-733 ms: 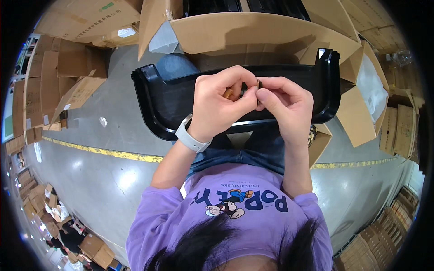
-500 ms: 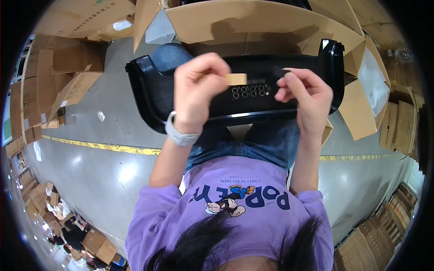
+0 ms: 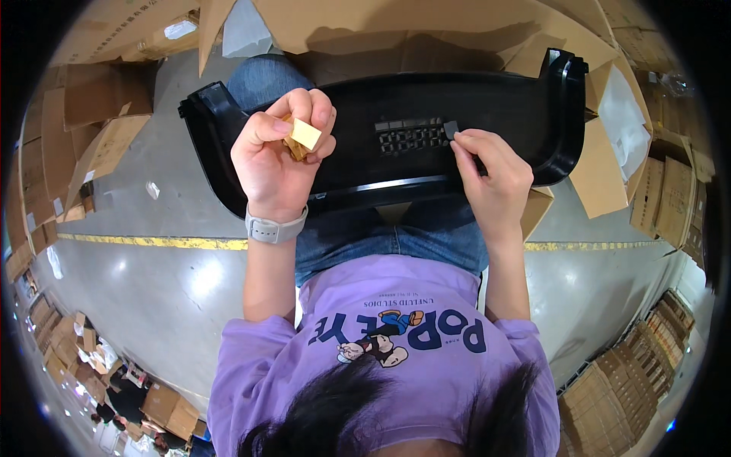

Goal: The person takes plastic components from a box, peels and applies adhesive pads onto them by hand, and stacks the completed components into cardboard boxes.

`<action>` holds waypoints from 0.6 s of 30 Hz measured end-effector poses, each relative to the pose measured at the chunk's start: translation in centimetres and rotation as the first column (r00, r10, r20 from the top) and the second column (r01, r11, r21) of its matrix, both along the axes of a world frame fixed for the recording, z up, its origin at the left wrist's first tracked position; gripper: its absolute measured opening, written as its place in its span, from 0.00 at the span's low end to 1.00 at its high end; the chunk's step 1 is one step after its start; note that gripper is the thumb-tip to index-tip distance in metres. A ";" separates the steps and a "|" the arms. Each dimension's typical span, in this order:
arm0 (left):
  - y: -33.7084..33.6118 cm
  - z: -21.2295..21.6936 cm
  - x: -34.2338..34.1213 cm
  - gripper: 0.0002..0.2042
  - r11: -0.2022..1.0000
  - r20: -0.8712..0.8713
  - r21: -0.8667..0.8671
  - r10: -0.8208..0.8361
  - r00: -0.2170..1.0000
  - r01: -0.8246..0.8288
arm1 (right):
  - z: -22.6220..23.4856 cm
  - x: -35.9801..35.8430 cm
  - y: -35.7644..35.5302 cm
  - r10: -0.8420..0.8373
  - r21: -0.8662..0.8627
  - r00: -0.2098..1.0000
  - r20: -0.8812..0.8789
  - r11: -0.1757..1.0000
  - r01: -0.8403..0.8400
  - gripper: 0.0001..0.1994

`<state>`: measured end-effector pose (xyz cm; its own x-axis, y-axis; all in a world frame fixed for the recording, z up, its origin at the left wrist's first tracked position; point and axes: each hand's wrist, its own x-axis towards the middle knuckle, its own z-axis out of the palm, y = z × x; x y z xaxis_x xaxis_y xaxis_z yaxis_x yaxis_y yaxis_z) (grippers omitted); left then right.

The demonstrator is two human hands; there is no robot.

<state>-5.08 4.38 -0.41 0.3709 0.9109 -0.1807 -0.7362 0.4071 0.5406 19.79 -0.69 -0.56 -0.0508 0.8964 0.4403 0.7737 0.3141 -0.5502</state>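
1. Left hand (image 3: 283, 152), left of centre: raised, palm partly showing, fingers curled round a pale yellow piece (image 3: 306, 135). Flat end of the piece juts out past the fingers; more yellowish material tucked below it, form hard to make out.
2. Right hand (image 3: 495, 167), right of centre: thumb and fingers pinched narrow on a small dark grey piece (image 3: 451, 128). Piece sits at the right end of a cluster of openings (image 3: 415, 137); cannot tell whether it touches the surface.
3. Black panel (image 3: 343, 166): wide, tray-like, raised ends, across the upper middle of the frame, over the person's legs. Openings near its middle, between the two hands.
4. Light grey watch (image 3: 276, 228) on the left wrist. Purple shirt (image 3: 381, 305) with a printed figure, lower middle; blue jeans (image 3: 263, 80) show above the panel's left end and below its near edge.
5. Large open carton (image 3: 411, 38) along the top edge; whitish liner (image 3: 624, 126) in a box at upper right.
6. Grey floor (image 3: 190, 190), crossed by a yellow line (image 3: 152, 241) on both sides of the person. Stacked cartons (image 3: 609, 404) lower right; people in dark clothing (image 3: 126, 396), small, lower left.
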 end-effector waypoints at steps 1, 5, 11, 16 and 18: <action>0.0 -0.1 0.0 0.09 1.000 -0.001 -0.005 -0.006 1.000 0.006 | 0.0 0.0 0.0 0.000 -0.004 1.000 0.001 1.000 0.000 0.04; 0.2 -0.3 -0.1 0.09 1.000 0.018 -0.019 -0.013 1.000 0.014 | 0.1 -0.1 0.0 0.021 -0.031 1.000 0.013 0.999 -0.020 0.04; 0.1 -0.6 0.2 0.08 0.999 0.030 -0.045 -0.022 0.999 0.023 | -0.1 0.0 -0.1 0.027 -0.053 0.998 0.055 0.998 -0.024 0.03; 0.1 -0.8 0.1 0.08 0.999 0.011 -0.036 -0.016 1.000 0.016 | 0.0 0.0 -0.1 0.043 -0.059 0.993 0.113 0.998 -0.037 0.03; 0.1 -0.8 0.1 0.08 0.999 0.008 -0.036 -0.016 1.000 0.016 | 0.3 -0.1 0.0 0.053 -0.093 0.989 0.137 0.995 -0.040 0.03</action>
